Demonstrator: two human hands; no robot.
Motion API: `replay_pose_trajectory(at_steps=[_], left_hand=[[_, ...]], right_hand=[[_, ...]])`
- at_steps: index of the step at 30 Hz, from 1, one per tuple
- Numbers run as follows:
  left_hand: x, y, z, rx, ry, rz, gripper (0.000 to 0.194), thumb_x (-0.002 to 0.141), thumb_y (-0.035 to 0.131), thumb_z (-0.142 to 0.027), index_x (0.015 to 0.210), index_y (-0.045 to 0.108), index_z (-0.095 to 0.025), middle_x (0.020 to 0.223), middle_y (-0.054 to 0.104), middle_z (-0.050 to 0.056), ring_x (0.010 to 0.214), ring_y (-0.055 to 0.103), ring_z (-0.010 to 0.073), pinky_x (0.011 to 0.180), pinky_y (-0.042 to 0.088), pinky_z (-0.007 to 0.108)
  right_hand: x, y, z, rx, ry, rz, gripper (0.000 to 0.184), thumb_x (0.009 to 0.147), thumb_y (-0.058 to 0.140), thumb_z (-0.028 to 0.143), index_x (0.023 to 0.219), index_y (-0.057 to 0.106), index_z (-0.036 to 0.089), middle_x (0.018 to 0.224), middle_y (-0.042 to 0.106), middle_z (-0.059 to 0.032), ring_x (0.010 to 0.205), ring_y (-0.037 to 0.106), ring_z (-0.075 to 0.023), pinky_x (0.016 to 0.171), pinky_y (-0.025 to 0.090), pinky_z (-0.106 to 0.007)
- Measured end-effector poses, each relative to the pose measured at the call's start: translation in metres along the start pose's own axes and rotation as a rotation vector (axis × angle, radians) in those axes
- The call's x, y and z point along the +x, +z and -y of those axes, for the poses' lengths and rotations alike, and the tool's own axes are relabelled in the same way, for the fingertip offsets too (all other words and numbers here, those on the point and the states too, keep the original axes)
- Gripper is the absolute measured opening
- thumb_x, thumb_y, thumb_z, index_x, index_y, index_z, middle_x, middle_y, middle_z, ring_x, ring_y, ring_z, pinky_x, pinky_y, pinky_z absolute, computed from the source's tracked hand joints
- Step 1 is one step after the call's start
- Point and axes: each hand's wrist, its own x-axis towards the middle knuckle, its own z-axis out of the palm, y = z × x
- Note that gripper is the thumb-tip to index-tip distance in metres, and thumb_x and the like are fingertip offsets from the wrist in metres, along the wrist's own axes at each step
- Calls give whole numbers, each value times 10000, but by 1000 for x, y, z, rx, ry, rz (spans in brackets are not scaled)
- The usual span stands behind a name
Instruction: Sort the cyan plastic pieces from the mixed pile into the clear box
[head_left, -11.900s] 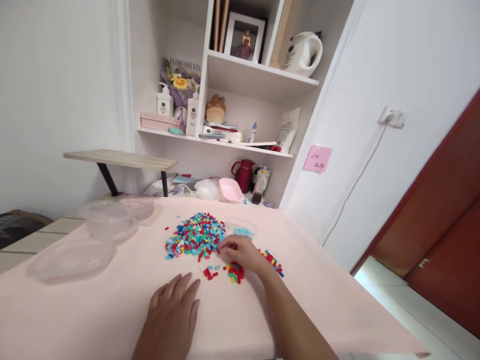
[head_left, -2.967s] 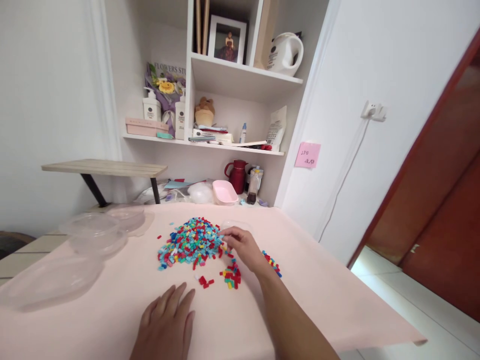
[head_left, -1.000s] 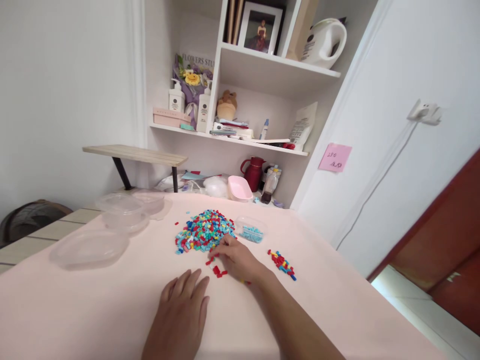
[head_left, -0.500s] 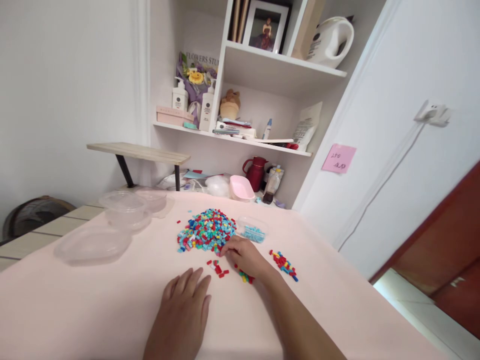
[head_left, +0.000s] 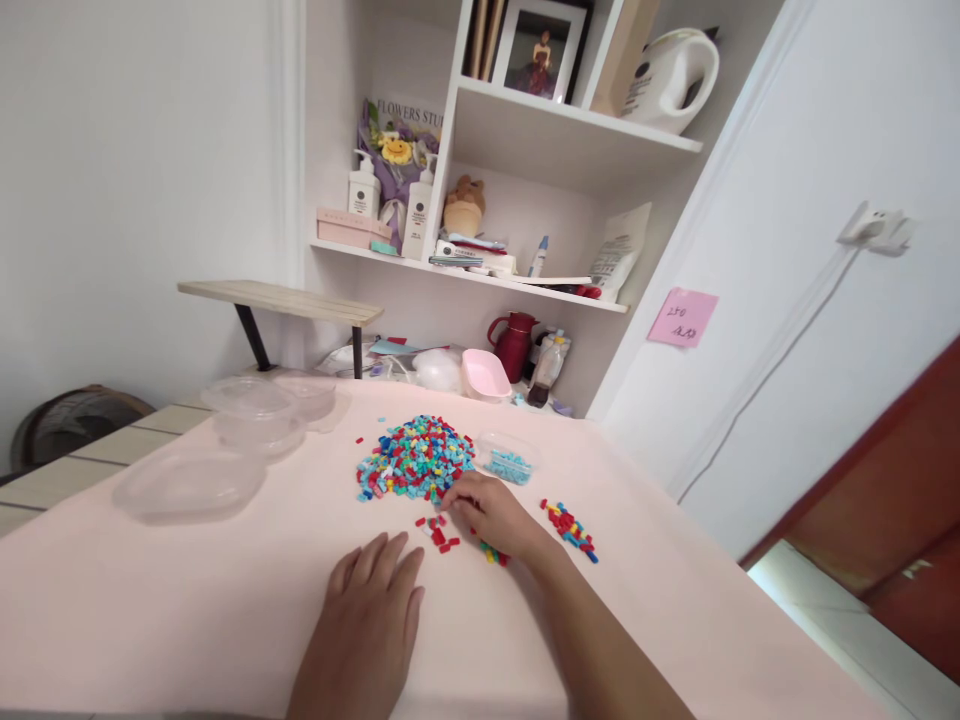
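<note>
A heaped pile of small toy building bricks, mostly light blue and red, lies mid-table. My right hand is at the pile's near right edge, fingers curled and pressed together with the tips down; whatever they pinch is too small to make out. Just in front of the fingertips is a small group of mostly red bricks. Partly hidden under the right hand is a mixed group of bricks. My left hand rests flat on the table, its fingers spread, nearest the red bricks and touching none.
A clear container with light blue bricks stands right of the pile. Another row of mixed bricks lies farther right. Clear plastic containers and a clear lid sit at the left. A pink basket and red jug stand behind.
A pink brick by my right fingertips has come away from the pile's edge toward the red group. My left hand stays put. The view has shifted slightly.
</note>
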Motion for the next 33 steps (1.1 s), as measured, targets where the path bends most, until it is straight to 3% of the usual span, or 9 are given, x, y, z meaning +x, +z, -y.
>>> replay_pose_trajectory(at_steps=[7, 12, 19, 23, 27, 33], left_hand=[[1, 0, -1, 8, -5, 8, 394, 907, 468, -251, 1273, 607, -298, 1322, 656, 25, 1221, 586, 251, 1001, 423, 461], [2, -2, -1, 27, 4, 19, 398, 901, 469, -246, 1270, 612, -294, 1321, 658, 20, 1218, 594, 249, 984, 444, 459], [2, 4, 3, -1, -12, 19, 378, 897, 464, -256, 1225, 645, -309, 1310, 666, 12, 1219, 596, 242, 994, 430, 452], [2, 10, 5, -35, -35, 20, 374, 891, 468, -258, 1207, 656, -322, 1308, 667, 5, 1225, 591, 234, 1004, 421, 443], [3, 13, 6, -64, -38, 31, 374, 886, 469, -280, 1206, 659, -325, 1304, 669, 10, 1223, 598, 247, 1001, 428, 460], [4, 13, 8, -69, -57, 103, 399, 897, 435, -305, 1238, 642, -330, 1350, 634, 9, 1265, 574, 262, 1013, 439, 494]], right_hand=[[3, 14, 21, -84, -229, -10, 217, 870, 637, 225, 1072, 707, 266, 1102, 691, -36, 1050, 600, -206, 970, 420, -350], [5, 30, 20, -282, -278, 64, 92, 909, 582, 207, 941, 666, 229, 952, 675, -28, 925, 603, -177, 863, 431, -308], [-14, 19, 11, -566, -159, 12, 130, 972, 507, 258, 931, 618, 203, 952, 652, -54, 897, 565, -202, 810, 388, -335], [-40, -2, -6, -754, -15, -15, 207, 1005, 441, 238, 923, 625, 193, 947, 654, -70, 877, 555, -214, 803, 355, -362], [-64, -28, -24, -898, 72, 43, 221, 987, 432, 180, 911, 639, 185, 920, 658, -85, 853, 549, -226, 793, 335, -375], [-77, -55, -30, -932, 263, 102, 238, 932, 448, 120, 937, 679, 179, 946, 678, -110, 918, 567, -254, 821, 335, -390]])
